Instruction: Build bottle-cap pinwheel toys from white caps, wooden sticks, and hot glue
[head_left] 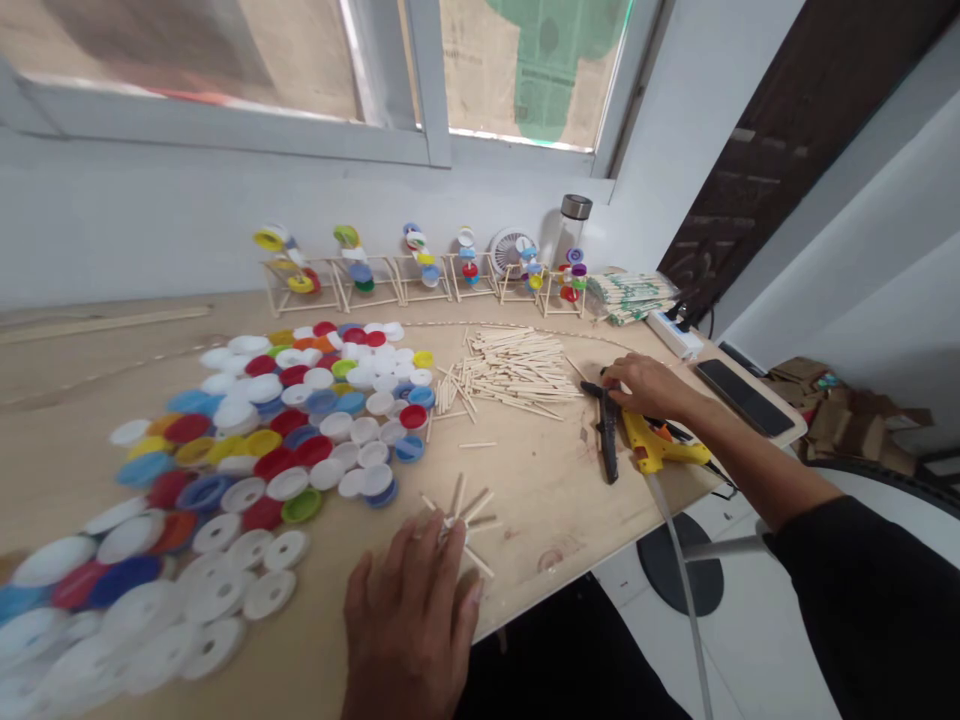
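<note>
My left hand (411,612) lies flat near the table's front edge, fingers stretched out, fingertips on a small cluster of wooden sticks (466,512). My right hand (649,385) reaches to the right side of the table and rests over the black nozzle end of a yellow glue gun (654,445); its fingers curl down onto the gun. A larger heap of wooden sticks (514,368) lies just left of that hand. A wide spread of coloured and white bottle caps (285,430) covers the left half of the wooden table (540,500).
Along the wall stand several stick frames with caps mounted on them (420,265), a small white fan (510,248), and a lidded glass jar (571,228). A bundle of packaged sticks (628,295), a power strip (675,335) and a phone (739,395) sit at the right.
</note>
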